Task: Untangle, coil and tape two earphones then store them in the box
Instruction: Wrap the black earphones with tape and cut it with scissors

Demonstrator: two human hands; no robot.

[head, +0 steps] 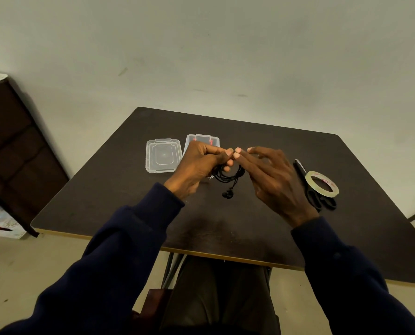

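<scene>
seen from the head camera: a person in dark navy sleeves (138,238) works over a dark table (250,226), both hands raised just above its middle. the left hand (196,165) is curled tight, its fingers and thumb gripping a bundle of black earphone cable (228,176) from above. the right hand (274,182) reaches in with its fingers long and spread, their tips meeting the left hand's fingertips. whether those tips pinch a strand or a bit of tape cannot be told from here, as the contact point is small and blurred.

the top of the cable bundle is hidden inside the left palm. the clear box (203,139) behind the left hand is partly covered by its knuckles; something red shows inside, possibly a label, but it is too dim to make out. the forearms are cut off by the lower edge.

the cable hangs in loose loops between the two hands, with a pair of black earbuds (227,195) dangling below, close to the tabletop. the box's clear lid (163,155) lies flat just left of the box. to the right, a tape roll (327,194) rests on black scissors (319,201), well apart from the cable.
</scene>
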